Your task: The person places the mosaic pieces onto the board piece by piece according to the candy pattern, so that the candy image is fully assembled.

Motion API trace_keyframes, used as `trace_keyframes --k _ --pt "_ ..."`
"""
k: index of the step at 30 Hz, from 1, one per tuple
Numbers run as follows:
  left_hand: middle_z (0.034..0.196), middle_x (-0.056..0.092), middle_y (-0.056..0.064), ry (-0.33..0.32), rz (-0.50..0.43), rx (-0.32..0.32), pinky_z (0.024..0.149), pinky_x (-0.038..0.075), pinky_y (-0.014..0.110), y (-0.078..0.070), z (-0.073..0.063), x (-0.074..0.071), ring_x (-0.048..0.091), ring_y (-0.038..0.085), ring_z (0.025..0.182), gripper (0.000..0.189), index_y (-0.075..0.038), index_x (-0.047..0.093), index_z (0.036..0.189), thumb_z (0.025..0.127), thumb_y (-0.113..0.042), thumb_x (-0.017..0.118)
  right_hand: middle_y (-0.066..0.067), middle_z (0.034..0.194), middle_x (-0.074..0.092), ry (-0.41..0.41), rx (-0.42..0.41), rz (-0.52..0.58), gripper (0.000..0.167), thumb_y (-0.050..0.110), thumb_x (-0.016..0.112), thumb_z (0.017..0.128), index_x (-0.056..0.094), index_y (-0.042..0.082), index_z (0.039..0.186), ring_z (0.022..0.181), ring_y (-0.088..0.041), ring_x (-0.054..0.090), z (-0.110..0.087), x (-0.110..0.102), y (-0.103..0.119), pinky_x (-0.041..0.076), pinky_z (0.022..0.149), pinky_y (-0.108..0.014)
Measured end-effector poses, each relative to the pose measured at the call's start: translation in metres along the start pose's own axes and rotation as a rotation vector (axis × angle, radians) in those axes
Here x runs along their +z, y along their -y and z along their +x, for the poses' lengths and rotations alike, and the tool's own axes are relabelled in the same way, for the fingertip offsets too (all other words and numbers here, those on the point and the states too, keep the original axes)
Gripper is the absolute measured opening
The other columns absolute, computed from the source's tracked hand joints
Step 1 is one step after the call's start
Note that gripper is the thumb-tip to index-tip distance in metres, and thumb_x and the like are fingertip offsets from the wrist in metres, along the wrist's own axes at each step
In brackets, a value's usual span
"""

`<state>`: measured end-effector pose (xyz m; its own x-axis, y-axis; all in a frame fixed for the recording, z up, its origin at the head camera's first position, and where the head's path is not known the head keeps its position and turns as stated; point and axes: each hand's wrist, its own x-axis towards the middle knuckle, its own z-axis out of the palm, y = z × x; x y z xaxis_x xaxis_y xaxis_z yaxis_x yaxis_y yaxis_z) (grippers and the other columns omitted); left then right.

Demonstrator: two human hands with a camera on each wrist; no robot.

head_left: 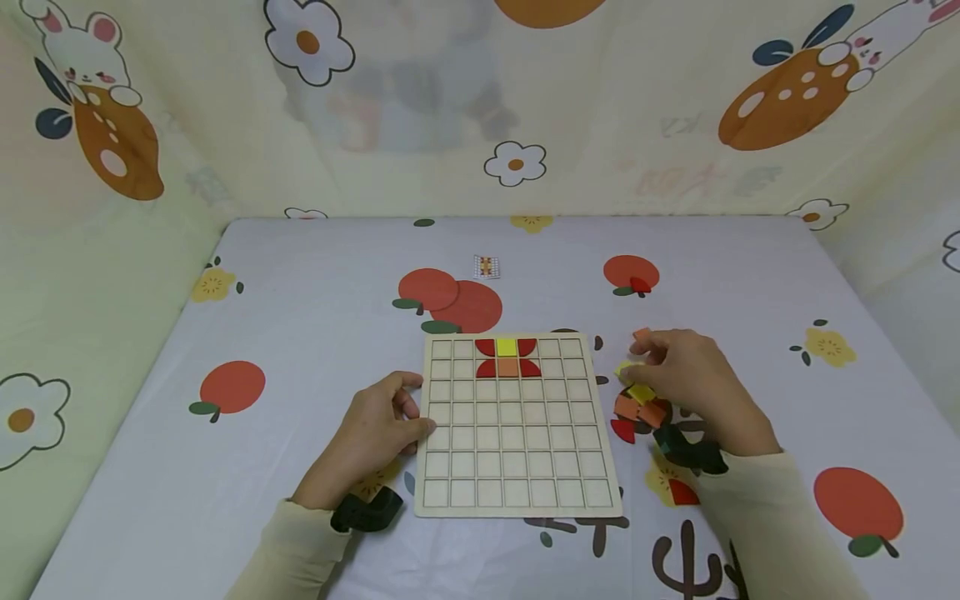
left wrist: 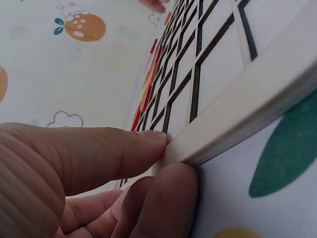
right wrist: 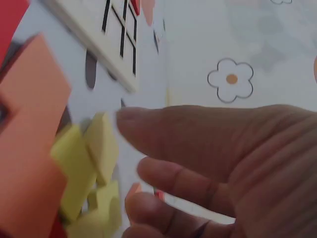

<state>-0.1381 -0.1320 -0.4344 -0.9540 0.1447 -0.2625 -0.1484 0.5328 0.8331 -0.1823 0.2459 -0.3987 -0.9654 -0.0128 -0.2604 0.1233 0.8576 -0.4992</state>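
A square wooden grid board [head_left: 518, 512] lies on the table. At its far edge, a yellow square [head_left: 507, 347] and an orange square [head_left: 508, 367] sit in cells between red curved pieces [head_left: 486, 347]. My left hand [head_left: 375, 421] pinches the board's left rim, thumb [left wrist: 114, 153] on top and a finger against the side. To the right of the board, my right hand [head_left: 686, 375] is over a small pile of yellow pieces [right wrist: 74, 168], orange pieces [right wrist: 34, 94] and red ones. Its thumb and fingers are apart, with nothing visible between them.
A small printed pattern card [head_left: 487, 267] lies beyond the board. Loose red pieces lie farther off [head_left: 640, 285] and nearer [head_left: 682, 492] on the right side. The patterned tablecloth [head_left: 315, 333] meets a printed curtain [head_left: 405, 167] at the back.
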Motion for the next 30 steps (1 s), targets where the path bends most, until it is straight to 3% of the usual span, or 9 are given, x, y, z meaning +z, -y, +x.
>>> trace_keyframes --k 5,18,30 --pt "0.089 0.058 0.008 -0.005 0.010 -0.014 0.057 0.053 0.028 0.001 0.001 0.000 0.061 0.018 0.059 0.061 -0.001 0.056 0.141 0.086 -0.004 0.083 -0.014 0.093 0.058 0.052 0.013 -0.005 0.045 0.028 0.083 0.088 0.070 -0.001 0.120 0.082 -0.027 0.053 -0.001 -0.001 -0.008 0.046 0.058 -0.034" --pt "0.088 0.058 0.008 0.002 0.002 -0.020 0.056 0.052 0.028 0.000 0.000 0.000 0.061 0.018 0.059 0.061 -0.001 0.057 0.141 0.086 -0.005 0.083 -0.015 0.093 0.057 0.060 0.008 0.001 0.043 0.027 0.080 0.088 0.070 -0.001 0.119 0.078 -0.025 0.054 -0.001 0.002 -0.011 0.047 0.056 -0.034" --pt "0.089 0.058 0.008 0.009 -0.013 -0.010 0.055 0.051 0.027 -0.002 0.000 -0.001 0.060 0.017 0.059 0.059 0.000 0.057 0.139 0.086 -0.004 0.082 -0.012 0.095 0.065 -0.009 -0.056 0.083 0.022 0.017 0.076 0.090 0.070 0.004 0.106 0.087 -0.028 0.057 0.005 0.017 0.006 0.052 0.061 -0.032"
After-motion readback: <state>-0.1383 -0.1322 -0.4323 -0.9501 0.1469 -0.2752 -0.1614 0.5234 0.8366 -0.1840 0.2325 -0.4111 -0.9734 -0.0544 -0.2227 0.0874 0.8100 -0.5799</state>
